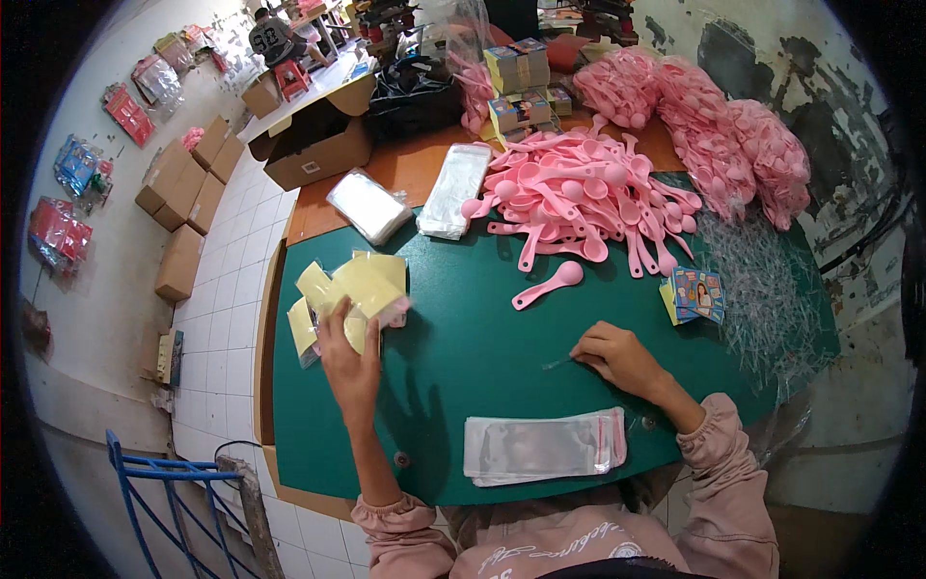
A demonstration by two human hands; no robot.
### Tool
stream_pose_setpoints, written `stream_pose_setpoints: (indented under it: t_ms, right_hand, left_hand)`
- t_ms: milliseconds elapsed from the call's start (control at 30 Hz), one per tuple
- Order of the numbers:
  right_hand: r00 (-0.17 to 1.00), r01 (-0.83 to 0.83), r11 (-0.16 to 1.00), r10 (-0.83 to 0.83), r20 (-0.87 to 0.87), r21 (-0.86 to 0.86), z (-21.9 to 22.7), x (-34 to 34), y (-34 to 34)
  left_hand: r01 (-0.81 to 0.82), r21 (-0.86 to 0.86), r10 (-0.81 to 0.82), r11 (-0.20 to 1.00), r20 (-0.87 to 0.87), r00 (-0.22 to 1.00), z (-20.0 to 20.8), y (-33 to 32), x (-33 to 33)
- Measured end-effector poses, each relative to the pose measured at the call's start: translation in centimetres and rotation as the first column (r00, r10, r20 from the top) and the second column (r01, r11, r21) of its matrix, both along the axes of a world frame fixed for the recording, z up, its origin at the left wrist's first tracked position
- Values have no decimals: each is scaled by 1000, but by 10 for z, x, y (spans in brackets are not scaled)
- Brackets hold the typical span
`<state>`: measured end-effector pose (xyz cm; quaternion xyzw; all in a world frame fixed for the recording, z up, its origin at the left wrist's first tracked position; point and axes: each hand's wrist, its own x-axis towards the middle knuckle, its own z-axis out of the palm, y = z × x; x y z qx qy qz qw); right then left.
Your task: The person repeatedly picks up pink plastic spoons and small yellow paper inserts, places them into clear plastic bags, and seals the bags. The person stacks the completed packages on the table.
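My left hand [349, 362] reaches over a pile of clear packets with pale yellow cards [313, 285] at the table's left. Its thumb and fingers are apart, at the near edge of the top packet [371, 285], which has a blurred pink end. Near the middle of the table my right hand [617, 357] is closed, pinching a thin clear plastic strip [557, 365]. Flat clear bags [540, 447] lie stacked at the near edge between my forearms. Beyond my right hand, a single pink measuring spoon [548, 286] lies apart from a large heap of pink spoons [579, 188].
Small printed cards [696, 294] lie at the right beside a tangle of clear strips [762, 289]. Bagged pink spoons [714, 125] and card stacks [519, 68] stand at the back. Two bag stacks [368, 206] [453, 190] lie near an open carton [318, 145]. A person [275, 41] sits far off.
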<state>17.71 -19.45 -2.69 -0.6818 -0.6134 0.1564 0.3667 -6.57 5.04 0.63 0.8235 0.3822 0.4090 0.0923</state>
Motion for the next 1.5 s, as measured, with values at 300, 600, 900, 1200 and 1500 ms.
stream_pose_setpoints:
  t_ms: [300,600,900,1200,1500]
  right_hand:
    - [714,658,753,-629,-308,-12,92,247,-135]
    - [795,500,830,-553,247,249,101,134,-14]
    - [831,-58,989,123,543,-136,-1,19,86]
    - [730,159,982,-51,-682,97,74,3,15]
    - [647,320,947,-235,-725,-21,58,-53,-37]
  left_hand:
    - [684,-613,-879,395,-36,476,21,-100,47]
    - [661,-683,-950,312,-217,224,-10,-118,75]
    - [630,-757,-950,172,40,308,-8,-107,80]
    - [673,-738,-869,-57,368,330,-20,-87,71]
    - [593,-765,-846,-252,471,250,-26,-96,75]
